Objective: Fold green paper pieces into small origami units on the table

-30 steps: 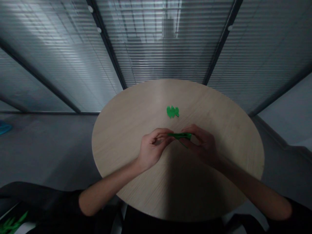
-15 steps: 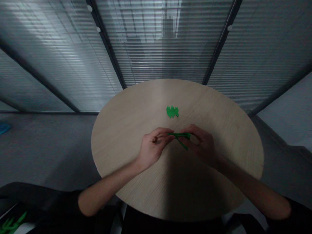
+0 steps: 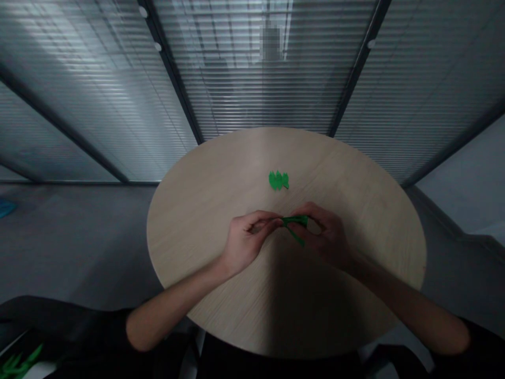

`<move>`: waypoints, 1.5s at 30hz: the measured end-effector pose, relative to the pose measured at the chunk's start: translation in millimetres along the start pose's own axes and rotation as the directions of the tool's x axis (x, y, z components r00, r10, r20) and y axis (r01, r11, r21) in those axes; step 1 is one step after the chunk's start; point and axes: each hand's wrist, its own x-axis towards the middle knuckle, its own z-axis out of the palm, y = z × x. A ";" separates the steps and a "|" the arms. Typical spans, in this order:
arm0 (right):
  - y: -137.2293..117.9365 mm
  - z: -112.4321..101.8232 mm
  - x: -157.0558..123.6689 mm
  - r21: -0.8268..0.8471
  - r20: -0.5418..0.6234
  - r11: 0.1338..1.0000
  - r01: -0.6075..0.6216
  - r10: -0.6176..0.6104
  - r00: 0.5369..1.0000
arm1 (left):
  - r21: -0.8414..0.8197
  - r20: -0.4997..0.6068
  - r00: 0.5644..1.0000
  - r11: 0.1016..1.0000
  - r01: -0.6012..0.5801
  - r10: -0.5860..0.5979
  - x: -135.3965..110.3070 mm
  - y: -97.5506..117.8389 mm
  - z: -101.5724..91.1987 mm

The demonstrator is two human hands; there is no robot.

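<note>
My left hand point(image 3: 245, 240) and right hand point(image 3: 332, 238) pinch this thin, forked green piece point(image 3: 295, 219) at opposite ends, thumbs nearest me!

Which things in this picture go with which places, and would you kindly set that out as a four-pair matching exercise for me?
Things
1. Forked green piece
2. Jagged green piece
3. Blue item
4. Blinds

Places
A. At the left edge of the picture
B. Past the far edge of the table
C. Pinched in the fingers of the left hand and right hand
D. Lying on the table, beyond both hands

Right pairs: 1-C, 2-D, 3-A, 4-B
</note>
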 end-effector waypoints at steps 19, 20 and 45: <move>3.1 1.9 -0.2 0.039 0.055 0.999 0.004 -0.006 0.998 | 0.194 0.042 0.993 0.974 -0.117 0.111 -3.1 -0.5 -3.4; 3.2 1.8 -0.3 0.044 0.059 0.999 -0.010 0.007 0.998 | 0.197 0.044 0.993 0.973 -0.120 0.114 -3.1 -0.7 -3.5; 3.6 -2.6 1.8 0.078 0.037 0.994 -0.078 0.076 0.996 | 0.120 0.015 0.997 0.990 -0.071 0.070 -4.5 -4.5 0.0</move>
